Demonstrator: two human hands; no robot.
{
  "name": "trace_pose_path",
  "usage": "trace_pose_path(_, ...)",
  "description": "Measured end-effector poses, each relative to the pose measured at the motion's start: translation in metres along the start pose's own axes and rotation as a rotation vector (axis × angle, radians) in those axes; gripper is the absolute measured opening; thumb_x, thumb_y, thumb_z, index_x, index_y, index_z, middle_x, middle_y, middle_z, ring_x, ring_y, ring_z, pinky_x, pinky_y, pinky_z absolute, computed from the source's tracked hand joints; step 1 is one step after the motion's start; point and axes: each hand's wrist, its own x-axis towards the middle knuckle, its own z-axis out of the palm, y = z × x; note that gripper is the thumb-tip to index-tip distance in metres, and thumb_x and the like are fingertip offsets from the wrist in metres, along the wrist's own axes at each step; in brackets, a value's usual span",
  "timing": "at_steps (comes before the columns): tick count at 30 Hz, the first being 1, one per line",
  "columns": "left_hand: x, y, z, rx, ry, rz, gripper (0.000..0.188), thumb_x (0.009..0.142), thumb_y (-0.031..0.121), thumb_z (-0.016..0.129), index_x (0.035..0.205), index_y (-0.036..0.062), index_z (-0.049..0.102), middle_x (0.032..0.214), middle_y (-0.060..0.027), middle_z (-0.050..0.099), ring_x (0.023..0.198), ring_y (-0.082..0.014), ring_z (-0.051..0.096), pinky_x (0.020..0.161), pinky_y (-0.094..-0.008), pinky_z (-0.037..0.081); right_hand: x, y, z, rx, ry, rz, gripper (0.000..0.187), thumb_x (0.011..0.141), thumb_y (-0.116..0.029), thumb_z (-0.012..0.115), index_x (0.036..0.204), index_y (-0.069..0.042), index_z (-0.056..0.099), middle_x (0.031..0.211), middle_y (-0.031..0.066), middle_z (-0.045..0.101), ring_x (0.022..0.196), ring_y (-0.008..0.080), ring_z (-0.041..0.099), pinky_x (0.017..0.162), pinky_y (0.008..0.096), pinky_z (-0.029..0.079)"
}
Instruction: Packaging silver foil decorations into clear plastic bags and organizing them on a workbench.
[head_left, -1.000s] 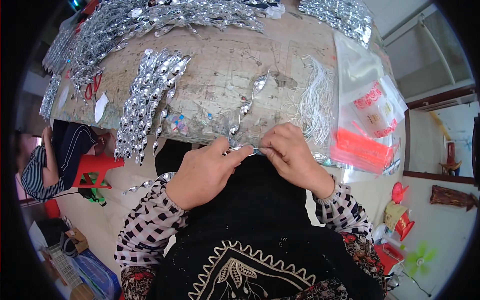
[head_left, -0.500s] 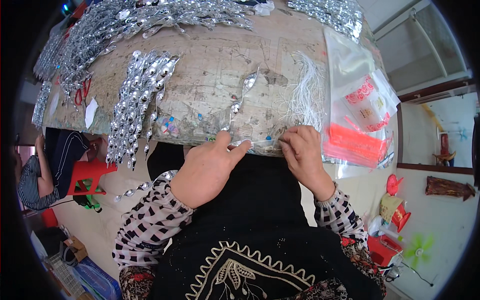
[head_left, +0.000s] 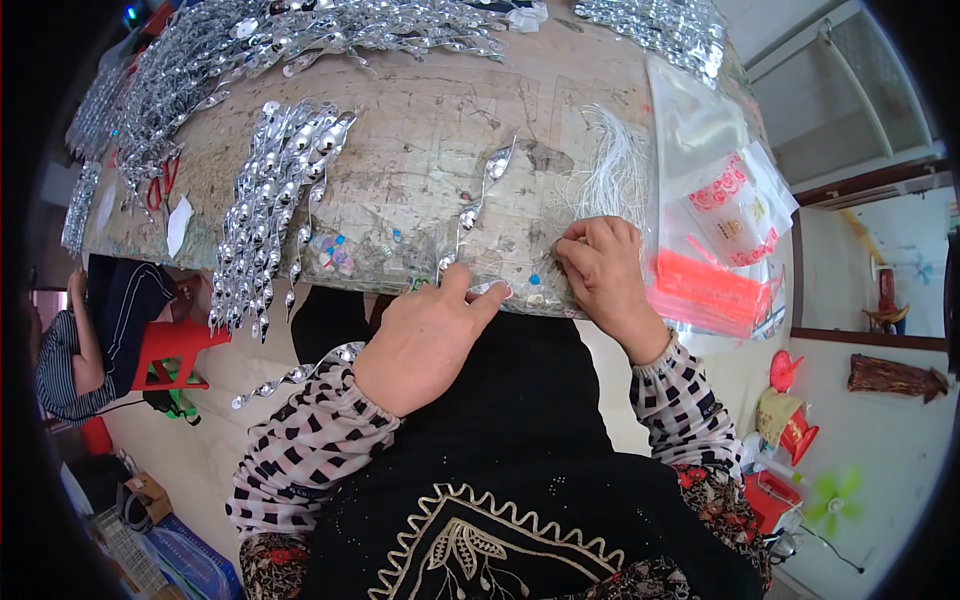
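Observation:
A silver twisted foil strip (head_left: 495, 165) lies on the table, its lower end running to the fingers of my left hand (head_left: 420, 335). That hand is closed at the table's near edge, pinching the strip's end; a small pale piece shows by its fingertips. Another silver spiral (head_left: 290, 380) hangs out beside my left wrist. My right hand (head_left: 610, 280) is raised a little to the right, thumb and fingers pressed together just below a bundle of white threads (head_left: 612, 165). What sits in that pinch is too fine to make out.
A heap of silver spirals (head_left: 300, 165) overhangs the table's edge at left, with more piled behind. Red scissors (head_left: 162, 185) lie far left. Clear plastic bags (head_left: 700, 110) and pinkish-red strips (head_left: 710, 290) are at right. Another person (head_left: 80, 350) sits at left.
My right hand has moved slightly up and away from my left hand, toward the white threads. A thread seen between the hands earlier no longer shows clearly. My left hand has barely shifted.

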Motion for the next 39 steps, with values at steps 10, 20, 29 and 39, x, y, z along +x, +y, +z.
trace_pose_path(10, 0.002, -0.003, 0.002, -0.008, -0.037, -0.014, 0.042, 0.080, 0.006, 0.054, 0.122, 0.0069, 0.056, 0.093, -0.0148, 0.052, 0.071, -0.0258, 0.064, 0.064, -0.0358, 0.053, 0.009, 0.007, -0.004, -0.011, -0.131, -0.053, 0.018, 0.071, -0.005, 0.066, 0.087, -0.011, 0.065, 0.096, 0.0040, 0.057, 0.094, 0.0250, 0.052, 0.084, 0.0384, 0.037)
trace_pose_path(20, 0.002, -0.003, 0.001, -0.017, -0.024, -0.007, 0.042, 0.080, 0.005, 0.054, 0.122, 0.0069, 0.056, 0.093, -0.0146, 0.052, 0.071, -0.0251, 0.064, 0.063, -0.0352, 0.053, 0.012, 0.002, 0.002, -0.127, -0.275, -0.135, 0.026, 0.069, 0.000, 0.056, 0.094, -0.004, 0.053, 0.092, 0.0106, 0.050, 0.089, 0.0289, 0.049, 0.080, 0.0389, 0.036)
trace_pose_path(29, -0.004, -0.007, -0.009, -0.098, 0.134, -0.091, 0.038, 0.082, 0.010, 0.064, 0.119, 0.0158, 0.061, 0.083, -0.0100, 0.050, 0.064, -0.0259, 0.060, 0.057, -0.0371, 0.050, 0.006, 0.004, -0.004, 0.129, -0.075, 0.008, 0.020, 0.074, 0.004, 0.056, 0.092, -0.003, 0.049, 0.089, 0.0124, 0.050, 0.086, 0.0328, 0.049, 0.077, 0.0397, 0.038)
trace_pose_path(39, -0.016, -0.021, -0.016, -0.431, 0.176, -0.169, 0.034, 0.087, 0.012, 0.059, 0.121, 0.0145, 0.061, 0.084, -0.0095, 0.051, 0.067, -0.0268, 0.059, 0.060, -0.0367, 0.048, 0.003, -0.003, -0.013, 0.719, -0.198, 0.482, 0.003, 0.095, -0.003, 0.049, 0.092, -0.002, 0.048, 0.080, -0.0007, 0.046, 0.073, 0.0070, 0.041, 0.068, 0.0220, 0.038)
